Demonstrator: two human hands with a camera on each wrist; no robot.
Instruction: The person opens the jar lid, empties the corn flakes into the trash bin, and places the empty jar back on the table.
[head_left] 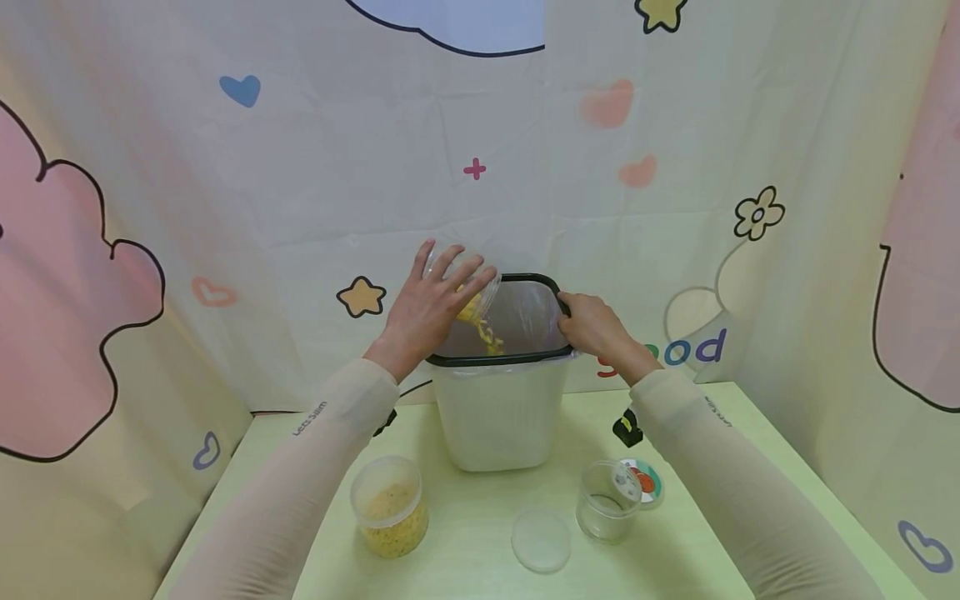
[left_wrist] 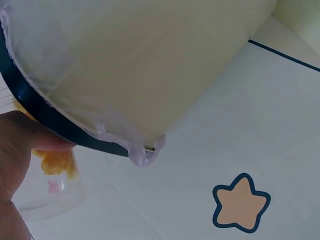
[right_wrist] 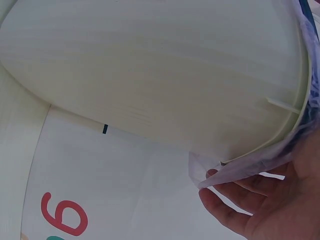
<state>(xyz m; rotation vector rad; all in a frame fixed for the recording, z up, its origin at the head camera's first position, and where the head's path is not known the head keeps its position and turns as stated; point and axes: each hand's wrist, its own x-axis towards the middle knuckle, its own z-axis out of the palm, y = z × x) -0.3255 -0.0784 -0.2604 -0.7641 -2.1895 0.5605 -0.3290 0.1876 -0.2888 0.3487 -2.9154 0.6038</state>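
the left hand (head_left: pixel 422 310) is curled round a clear cup (head_left: pixel 490 292), tilted at the ten o'clock side of the white bin (head_left: pixel 501 421) with its mouth toward five, and yellow pieces (head_left: pixel 491 338) spill from it inside the opening. the right hand (head_left: pixel 596 325) grips the bin at three o'clock, holding dark rim (head_left: pixel 506 361) and liner (head_left: pixel 531 310) together.

the likeliest trouble is a miss: if the cup drifted toward nine o'clock, pieces could strike the rim and scatter. a smooth cup pinched from above might also slip and drop in whole. a hard tug from the right hand could rock the bin, or drag the liner loose — its edge looks thin and only loosely folded over. whether the left thumb touches the rim, i cannot tell

the pale green table (head_left: pixel 457 575) carries, reckoned from the bin, a tub (head_left: pixel 393 533) of yellowish bits at half past seven, a clear lid (head_left: pixel 542 542) just short of six, a clear jar (head_left: pixel 600 521) between four and five, and a printed lid (head_left: pixel 651 479) at four. behind, at twelve — a pale curtain (head_left: pixel 360 183) printed with hearts, stars and a flower
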